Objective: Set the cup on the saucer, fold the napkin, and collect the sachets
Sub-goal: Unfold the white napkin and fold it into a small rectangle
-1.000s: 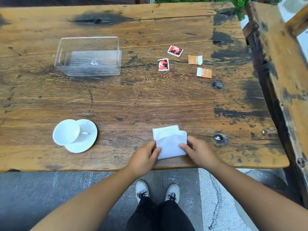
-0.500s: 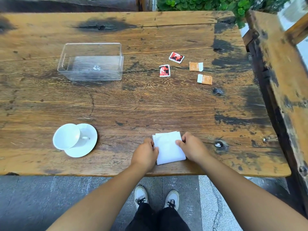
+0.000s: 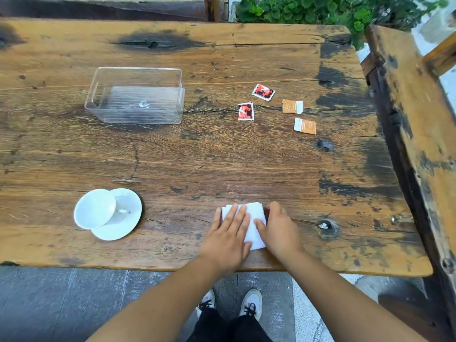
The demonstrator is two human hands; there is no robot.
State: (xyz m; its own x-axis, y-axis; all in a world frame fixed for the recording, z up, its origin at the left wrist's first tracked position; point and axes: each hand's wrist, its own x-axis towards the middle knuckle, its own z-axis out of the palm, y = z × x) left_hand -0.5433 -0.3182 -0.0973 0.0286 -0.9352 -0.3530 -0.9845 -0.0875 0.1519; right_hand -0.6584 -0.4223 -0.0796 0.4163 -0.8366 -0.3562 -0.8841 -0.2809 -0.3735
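**Ana:** While both palms are pressing down at the near edge of the wooden table, what is being handled?

**Ben:** A white napkin, already folded into a small rectangle, is lying at about six o'clock, right in front of the person. The left hand is lying flat on its left half, fingers spread and extended. The right hand is resting on its right edge, fingers loosely curved. Neither hand is pinching or lifting anything; both are open and only bearing down.

**Ana:** How should this step go?

**Ben:** I am judging that the fold is being creased. Sweeping the flat fingers outward along the fold while the other hand is pinning the layers would likely keep the corners aligned, since a few layer edges are showing slightly uneven at the far side.

**Ana:** And farther out?

**Ben:** At nine o'clock, the cup is sitting on the saucer, looking off-centre toward its left rim. At eleven o'clock, a clear plastic box is standing empty. At one o'clock, four sachets are lying loose, apart from one another: two red sachets and two orange sachets.
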